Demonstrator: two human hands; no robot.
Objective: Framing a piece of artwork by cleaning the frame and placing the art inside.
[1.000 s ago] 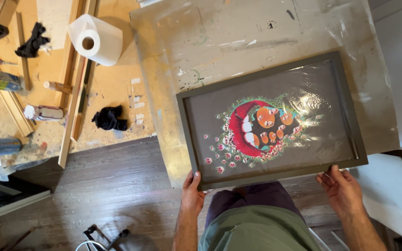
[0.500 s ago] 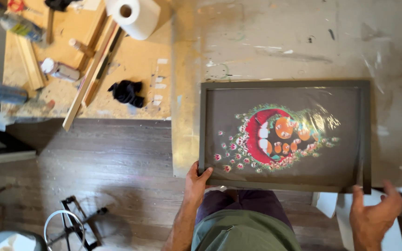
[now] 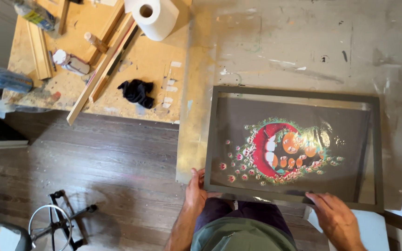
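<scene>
A dark grey rectangular frame [image 3: 212,139] lies flat on a paint-stained work surface [image 3: 303,42]. Inside it, under a glossy clear sheet, is a picture of a red crescent shape [image 3: 261,148] with orange blobs and small pink dots around it. My left hand [image 3: 196,188] grips the frame's near left corner. My right hand [image 3: 333,216] rests on the frame's near edge, right of the middle, fingers spread along the rail.
A wooden bench [image 3: 145,65] at the left holds a paper towel roll [image 3: 153,16], a black rag [image 3: 137,91], wood strips [image 3: 99,69] and bottles [image 3: 70,62]. A metal stool [image 3: 54,223] stands on the dark plank floor below.
The frame has been squared up and now lies level on the surface. My right hand shifted from the frame's right corner to the middle of the near edge.
</scene>
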